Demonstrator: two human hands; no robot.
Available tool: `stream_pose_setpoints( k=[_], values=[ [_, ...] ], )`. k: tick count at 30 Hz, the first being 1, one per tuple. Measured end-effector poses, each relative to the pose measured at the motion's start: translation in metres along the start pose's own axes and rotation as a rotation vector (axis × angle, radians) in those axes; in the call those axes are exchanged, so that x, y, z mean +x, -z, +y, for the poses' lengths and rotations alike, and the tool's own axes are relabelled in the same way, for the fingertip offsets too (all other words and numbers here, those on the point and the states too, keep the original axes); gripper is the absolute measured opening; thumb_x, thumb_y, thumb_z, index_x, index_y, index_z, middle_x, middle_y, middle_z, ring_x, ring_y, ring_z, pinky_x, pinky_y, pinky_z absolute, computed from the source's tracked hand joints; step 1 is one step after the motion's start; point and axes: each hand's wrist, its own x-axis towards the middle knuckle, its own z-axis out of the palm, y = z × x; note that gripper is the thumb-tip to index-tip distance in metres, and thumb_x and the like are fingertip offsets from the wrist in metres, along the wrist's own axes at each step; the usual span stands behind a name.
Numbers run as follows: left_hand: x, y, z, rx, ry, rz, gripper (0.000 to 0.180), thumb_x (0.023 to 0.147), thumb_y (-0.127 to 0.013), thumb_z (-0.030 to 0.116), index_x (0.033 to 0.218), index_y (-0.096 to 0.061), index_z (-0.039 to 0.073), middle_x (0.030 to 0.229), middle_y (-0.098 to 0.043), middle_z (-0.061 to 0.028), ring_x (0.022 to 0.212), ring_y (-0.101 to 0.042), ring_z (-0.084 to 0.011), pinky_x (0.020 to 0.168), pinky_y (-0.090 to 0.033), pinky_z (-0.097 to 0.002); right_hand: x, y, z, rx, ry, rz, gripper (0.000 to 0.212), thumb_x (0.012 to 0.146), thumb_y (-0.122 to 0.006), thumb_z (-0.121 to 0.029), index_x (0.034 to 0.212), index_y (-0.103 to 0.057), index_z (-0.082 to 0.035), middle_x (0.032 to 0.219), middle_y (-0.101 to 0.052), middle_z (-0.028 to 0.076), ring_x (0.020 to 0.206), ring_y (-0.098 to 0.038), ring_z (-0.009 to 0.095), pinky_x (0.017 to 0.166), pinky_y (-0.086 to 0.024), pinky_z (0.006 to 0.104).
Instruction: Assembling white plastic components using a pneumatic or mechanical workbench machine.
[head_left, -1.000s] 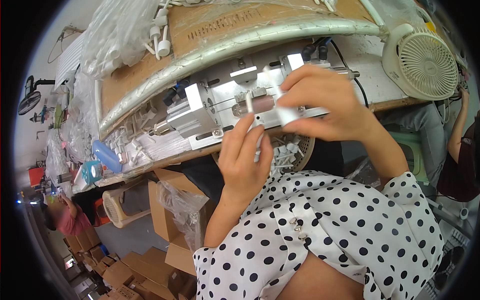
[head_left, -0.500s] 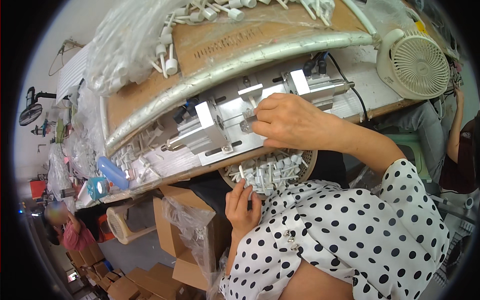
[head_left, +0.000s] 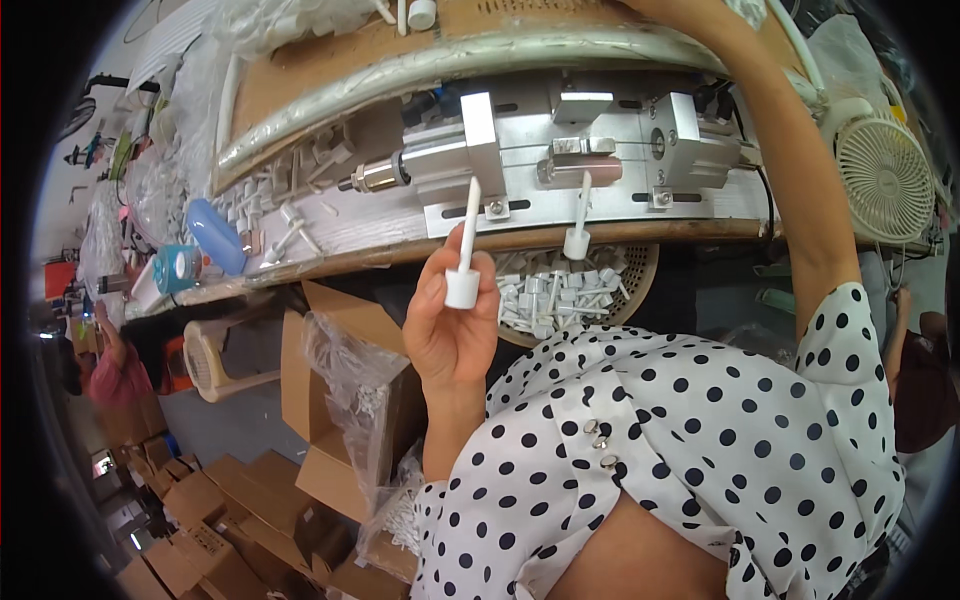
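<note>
White plastic, shaped as a capped stick, is held in the left hand; the fingers and thumb are drawn in around the cap, with little gap left, and the stick is pointed upward with a slight tilt. The right forearm is stretched forward past the upper edge of the view, so the right hand is hidden, and whether anything is gripped by it cannot be told.

Just to the right of the left hand, a second capped stick is seen cap-down, its tip overlapping a pinkish tube; whether the two are joined cannot be made out. The tube is laid in a metal clamp ahead of the left hand, on the surface. Below the clamp, near the hand on its right, a basket is filled with loose white pieces.

The step in hand is judged to be the handling of one piece beside the clamp. For the next move, a light, steady grip on the cap would seem to be called for, with the stick kept away from the metal.
</note>
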Motion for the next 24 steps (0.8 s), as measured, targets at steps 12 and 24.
stream_pose_setpoints(
  k=[12, 24],
  values=[
    [0.005, -0.013, -0.016, 0.434, -0.146, -0.166, 0.027, 0.075, -0.057, 0.003, 0.103, -0.060, 0.000, 0.121, -0.047, -0.0143, 0.089, -0.055, -0.0233, 0.062, -0.050, -0.0281, -0.077, 0.032, -0.083, 0.335, 0.140, 0.093, 0.007, 0.069, -0.061, -0.006, 0.074, -0.057, -0.002, 0.070, -0.057, 0.008, 0.066, -0.057, 0.023, 0.061, -0.047, 0.0325],
    [0.001, -0.015, -0.021, 0.855, -0.131, 0.009, 0.016, 0.071, -0.057, -0.003, 0.087, -0.061, -0.004, 0.110, -0.053, -0.0184, 0.088, -0.057, -0.0235, 0.074, -0.049, -0.0329, -0.115, -0.020, -0.106, 0.221, 0.262, 0.010, 0.020, 0.054, -0.061, -0.005, 0.070, -0.051, 0.001, 0.076, -0.052, 0.013, 0.084, -0.055, 0.028, 0.072, -0.046, 0.0353]
  ],
)
